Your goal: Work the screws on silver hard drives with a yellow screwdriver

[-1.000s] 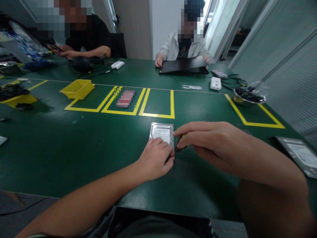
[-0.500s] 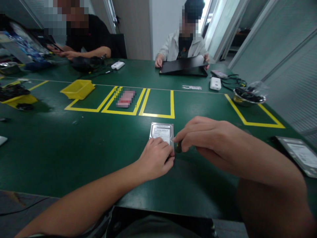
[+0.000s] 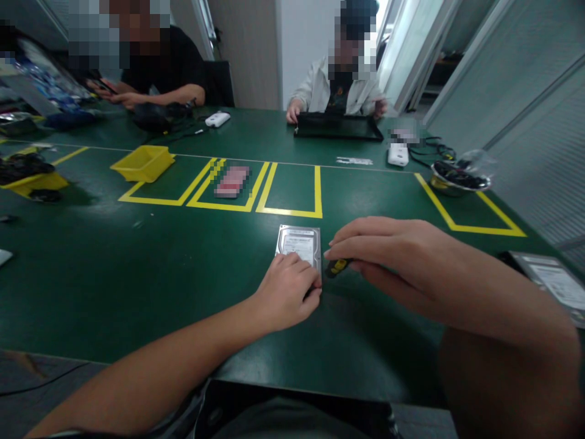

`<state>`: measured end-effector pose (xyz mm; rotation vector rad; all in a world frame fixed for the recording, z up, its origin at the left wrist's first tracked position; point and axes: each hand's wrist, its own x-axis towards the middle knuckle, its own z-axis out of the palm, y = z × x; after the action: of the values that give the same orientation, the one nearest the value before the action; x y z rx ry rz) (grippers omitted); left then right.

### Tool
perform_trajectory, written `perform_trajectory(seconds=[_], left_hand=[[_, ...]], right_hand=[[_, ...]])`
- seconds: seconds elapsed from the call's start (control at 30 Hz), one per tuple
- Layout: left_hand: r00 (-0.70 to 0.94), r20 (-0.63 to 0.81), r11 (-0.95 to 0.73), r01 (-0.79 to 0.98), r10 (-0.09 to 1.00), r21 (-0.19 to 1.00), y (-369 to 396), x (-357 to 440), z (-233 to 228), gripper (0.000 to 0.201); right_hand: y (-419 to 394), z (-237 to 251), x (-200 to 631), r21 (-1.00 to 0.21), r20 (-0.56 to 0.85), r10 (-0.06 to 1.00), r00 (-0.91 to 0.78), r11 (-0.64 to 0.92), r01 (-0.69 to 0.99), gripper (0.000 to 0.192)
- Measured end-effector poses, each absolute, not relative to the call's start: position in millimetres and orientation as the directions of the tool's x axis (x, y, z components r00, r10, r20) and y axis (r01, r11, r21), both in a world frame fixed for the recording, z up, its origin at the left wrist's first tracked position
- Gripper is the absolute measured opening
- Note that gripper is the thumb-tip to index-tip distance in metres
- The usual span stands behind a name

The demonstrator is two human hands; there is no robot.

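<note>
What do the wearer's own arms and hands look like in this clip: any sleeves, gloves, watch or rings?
Both arms are bare along the whole length in view, with no sleeve showing. The left hand and the right hand wear no gloves, and no watch, band or ring can be seen on either wrist or on the fingers that show. Fingernails are short and unpainted.

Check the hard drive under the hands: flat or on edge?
Flat. The hard drive lies label up on the green table, with the left hand pressing its near end.

Two hard drives — one near centre (image 3: pixel 299 247), one near right (image 3: pixel 551 283). Two yellow bins — one far left (image 3: pixel 143 163), one at the left edge (image 3: pixel 39 182). One metal bowl (image 3: pixel 459 180) sits far right.
</note>
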<state>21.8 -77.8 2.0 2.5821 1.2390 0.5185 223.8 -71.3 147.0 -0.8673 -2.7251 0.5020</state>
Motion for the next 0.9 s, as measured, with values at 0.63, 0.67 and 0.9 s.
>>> perform_trajectory(seconds=[0.63, 0.67, 0.9], left_hand=[[0.585, 0.210, -0.620, 0.711, 0.783, 0.333, -77.6, 22.0, 1.2, 0.011], [0.585, 0.211, -0.620, 0.711, 0.783, 0.331, -77.7, 22.0, 1.3, 0.011], [0.583, 0.216, -0.621, 0.714, 0.783, 0.323, -78.3, 22.3, 1.8, 0.011]], right_hand=[[-73.7, 141.8, 222.0, -0.285, 0.104, 0.673, -0.732, 0.725, 0.626, 0.022], [-73.4, 141.6, 222.0, -0.280, 0.105, 0.674, -0.731, 0.726, 0.629, 0.021], [-72.7, 142.2, 221.9, -0.270, 0.100, 0.668, -0.737, 0.731, 0.626, 0.018]])
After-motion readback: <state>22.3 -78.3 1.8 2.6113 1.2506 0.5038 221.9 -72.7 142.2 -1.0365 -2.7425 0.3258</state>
